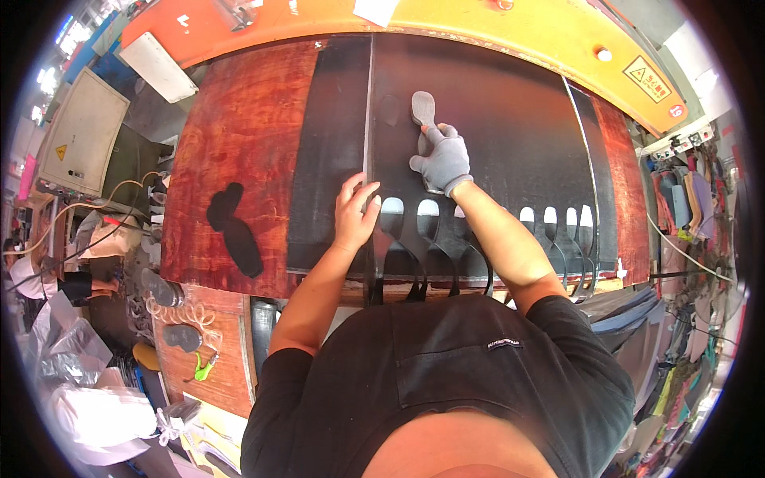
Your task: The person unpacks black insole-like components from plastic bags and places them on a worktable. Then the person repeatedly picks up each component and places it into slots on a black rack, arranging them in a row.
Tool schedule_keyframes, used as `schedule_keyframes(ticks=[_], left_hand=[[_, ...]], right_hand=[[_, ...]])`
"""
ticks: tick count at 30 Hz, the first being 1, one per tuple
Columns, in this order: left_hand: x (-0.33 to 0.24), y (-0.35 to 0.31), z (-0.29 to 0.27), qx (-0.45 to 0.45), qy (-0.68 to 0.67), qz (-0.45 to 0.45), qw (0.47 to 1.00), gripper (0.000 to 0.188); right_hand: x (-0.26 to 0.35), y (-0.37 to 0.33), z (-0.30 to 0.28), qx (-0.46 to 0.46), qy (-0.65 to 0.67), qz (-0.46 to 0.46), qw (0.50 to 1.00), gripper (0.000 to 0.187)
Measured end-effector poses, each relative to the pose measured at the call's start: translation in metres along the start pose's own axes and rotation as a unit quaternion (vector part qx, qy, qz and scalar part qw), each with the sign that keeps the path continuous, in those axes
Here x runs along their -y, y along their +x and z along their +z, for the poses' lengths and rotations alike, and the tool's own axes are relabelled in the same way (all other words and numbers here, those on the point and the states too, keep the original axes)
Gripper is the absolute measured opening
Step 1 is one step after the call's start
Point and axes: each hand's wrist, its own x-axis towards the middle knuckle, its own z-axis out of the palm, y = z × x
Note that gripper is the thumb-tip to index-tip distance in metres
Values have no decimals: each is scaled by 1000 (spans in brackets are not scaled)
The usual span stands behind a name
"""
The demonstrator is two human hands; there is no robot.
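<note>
My right hand (446, 163), in a grey glove, is closed on a grey shoe sole (424, 108) over the black work surface (502, 135). The sole's wide end points away from me, and its lower part is hidden by the glove. My bare left hand (356, 213) rests with fingers apart beside a thin metal strip (368, 119) and holds nothing. Along the near edge lies a row of several black, curved sole-shaped pieces with pale ends (428, 210). My right forearm covers some of that row.
Dark sole-shaped pieces (241, 243) lie on the reddish wooden board (239, 135) at left. An orange machine beam (494, 22) spans the far side. Green-handled snips (205, 366) and a coiled hose (187, 311) lie on a lower wooden stand. Coloured pieces (685, 199) hang at right.
</note>
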Motion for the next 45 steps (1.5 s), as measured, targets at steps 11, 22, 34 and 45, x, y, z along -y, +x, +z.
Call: schedule_keyframes(ticks=[11, 22, 34, 45], left_hand=[[1, 9, 4, -6, -7, -22, 1000, 27], [-29, -40, -45, 110, -127, -236, 957, 48], [-32, -99, -48, 13, 152, 126, 980, 15], [-52, -113, -38, -87, 183, 48, 978, 29]], right_hand=[[-41, 17, -16, 34, 223, 1, 974, 57], [-145, -183, -108, -111, -41, -59, 991, 20], [-167, -238, -106, -332, -109, -70, 934, 12], [-253, -230, -211, -416, -201, -60, 885, 18]])
